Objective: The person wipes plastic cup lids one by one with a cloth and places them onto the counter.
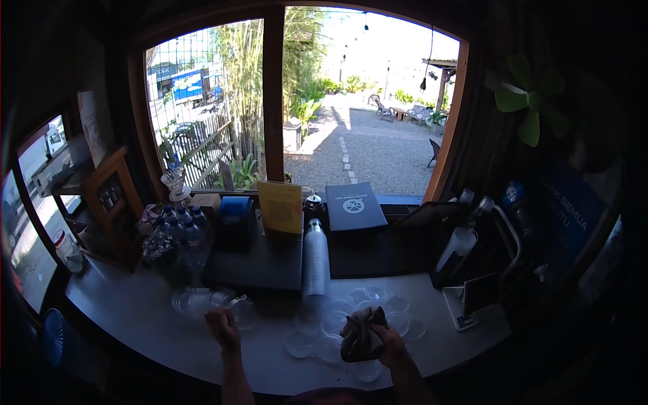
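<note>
My right hand grips a dark, crumpled cloth-like item with strap-like folds; the dim light hides its exact kind. Beneath and around it, several clear round plastic lids are spread over the counter. My left hand is raised at the left with its fingers curled closed, and I cannot make out anything inside them. Just behind that hand, clear plastic cups lie on their side. A long stack of clear cups is at the middle, behind the lids.
The pale counter runs below a window. Water bottles, a yellow sign and a dark menu folder line the back. To the right are a pump bottle and a small white-based device. A green fan hangs upper right.
</note>
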{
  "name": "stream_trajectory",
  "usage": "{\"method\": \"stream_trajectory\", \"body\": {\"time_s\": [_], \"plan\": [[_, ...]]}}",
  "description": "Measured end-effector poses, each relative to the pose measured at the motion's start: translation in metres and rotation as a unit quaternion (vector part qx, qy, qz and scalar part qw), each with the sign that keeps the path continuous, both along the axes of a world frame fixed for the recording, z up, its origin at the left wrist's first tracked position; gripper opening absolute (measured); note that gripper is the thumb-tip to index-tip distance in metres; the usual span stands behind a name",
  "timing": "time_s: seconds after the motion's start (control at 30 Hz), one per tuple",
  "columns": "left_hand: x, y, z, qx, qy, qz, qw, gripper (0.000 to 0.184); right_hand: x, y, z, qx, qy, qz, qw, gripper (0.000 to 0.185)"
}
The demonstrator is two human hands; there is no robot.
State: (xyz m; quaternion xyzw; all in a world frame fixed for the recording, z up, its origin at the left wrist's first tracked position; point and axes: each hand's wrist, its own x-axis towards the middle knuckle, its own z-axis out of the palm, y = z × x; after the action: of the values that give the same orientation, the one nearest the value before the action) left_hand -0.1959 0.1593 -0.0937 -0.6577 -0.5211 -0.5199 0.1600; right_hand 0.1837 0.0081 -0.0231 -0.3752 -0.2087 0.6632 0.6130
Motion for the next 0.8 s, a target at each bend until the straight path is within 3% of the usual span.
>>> {"method": "stream_trajectory", "body": {"time_s": [0.1,0.17,0.23,0.27,0.3,0.37,0.4,0.43,0.47,0.5,0.53,0.6,0.63,0.73,0.8], "plan": [[0.018,-0.009,0.014,0.014,-0.081,-0.056,0.995,0.013,-0.002,0.0,-0.005,0.036,0.037,-0.006,0.999,0.046],[0.042,-0.016,0.025,-0.011,-0.175,-0.137,0.975,0.015,-0.002,0.007,-0.032,0.097,-0.131,-0.048,0.985,0.049],[0.07,-0.028,0.029,-0.051,-0.254,-0.207,0.943,0.017,-0.024,0.0,0.02,0.079,0.026,-0.038,0.996,0.05],[0.086,-0.035,0.03,-0.076,-0.287,-0.237,0.925,0.019,-0.021,0.006,-0.017,0.121,-0.208,-0.048,0.97,0.05],[0.105,-0.045,0.038,-0.094,-0.319,-0.254,0.908,0.022,-0.035,0.005,-0.005,0.152,-0.236,-0.062,0.958,0.051],[0.134,-0.07,0.052,-0.217,-0.344,-0.275,0.871,0.028,-0.069,0.008,0.033,0.122,-0.099,-0.059,0.986,0.05],[0.148,-0.077,0.052,-0.223,-0.338,-0.283,0.869,0.027,-0.08,0.01,0.023,0.114,-0.209,-0.056,0.97,0.046],[0.163,-0.091,0.062,-0.254,-0.35,-0.308,0.848,0.026,-0.092,0.013,0.016,0.218,-0.378,-0.087,0.896,0.049],[0.171,-0.1,0.056,-0.363,-0.395,-0.357,0.765,0.025,-0.1,0.015,0.011,0.312,-0.53,-0.113,0.781,0.051],[0.177,-0.106,0.063,-0.378,-0.442,-0.384,0.717,0.022,-0.101,0.013,0.01,0.319,-0.536,-0.121,0.773,0.043],[0.178,-0.112,0.071,-0.391,-0.487,-0.409,0.666,0.02,-0.099,0.013,0.011,0.302,-0.506,-0.11,0.8,0.042],[0.176,-0.113,0.08,-0.366,-0.485,-0.46,0.648,0.025,-0.089,0.015,0.014,0.272,-0.444,-0.084,0.85,0.041],[0.174,-0.113,0.083,-0.355,-0.483,-0.485,0.637,0.029,-0.092,0.011,0.032,0.173,-0.274,-0.064,0.944,0.039],[0.162,-0.11,0.09,-0.353,-0.37,-0.459,0.727,0.045,-0.09,0.003,0.015,0.269,-0.459,-0.013,0.847,0.04],[0.161,-0.091,0.069,-0.34,-0.431,-0.489,0.678,0.044,-0.092,-0.003,0.012,0.256,-0.488,0.029,0.834,0.041]]}}
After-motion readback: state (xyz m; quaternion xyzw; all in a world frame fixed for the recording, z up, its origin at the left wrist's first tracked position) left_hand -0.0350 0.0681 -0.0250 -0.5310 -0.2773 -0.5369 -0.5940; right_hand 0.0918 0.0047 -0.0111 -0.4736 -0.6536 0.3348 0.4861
